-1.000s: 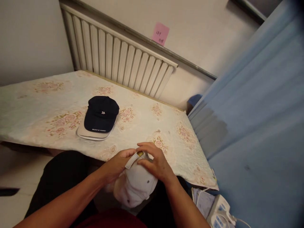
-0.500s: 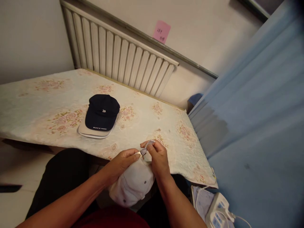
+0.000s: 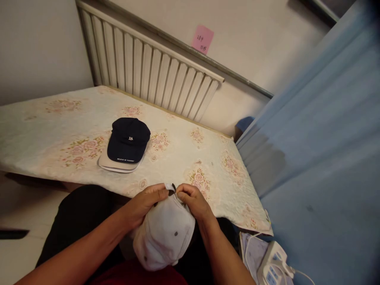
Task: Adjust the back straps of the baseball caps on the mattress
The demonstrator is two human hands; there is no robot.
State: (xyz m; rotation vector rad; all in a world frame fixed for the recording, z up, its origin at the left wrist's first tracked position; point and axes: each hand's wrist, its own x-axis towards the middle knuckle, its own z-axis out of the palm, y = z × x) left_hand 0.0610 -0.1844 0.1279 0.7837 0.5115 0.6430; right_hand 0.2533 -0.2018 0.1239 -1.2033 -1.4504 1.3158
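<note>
I hold a white baseball cap (image 3: 164,235) in my lap, crown up, just below the table's front edge. My left hand (image 3: 145,204) pinches the cap's back strap from the left, fingers closed. From the right, my right hand (image 3: 191,202) pinches the same strap beside the small dark buckle (image 3: 172,190). The fingertips of both hands meet at the strap. Further back on the table lies a navy cap (image 3: 128,140), stacked on light-coloured caps (image 3: 114,165) whose brims stick out beneath it.
The table (image 3: 44,130) has a pale floral quilted cover. A white slatted radiator (image 3: 148,71) stands behind it, with a pink note (image 3: 202,39) on the wall. A blue curtain (image 3: 320,138) hangs at the right. A white device with cables (image 3: 273,267) lies at the lower right.
The strap, pulled up between my fingers half a second ago, is down against the cap again. Both hands have closed in together on it, and the cap has tipped further toward me.
</note>
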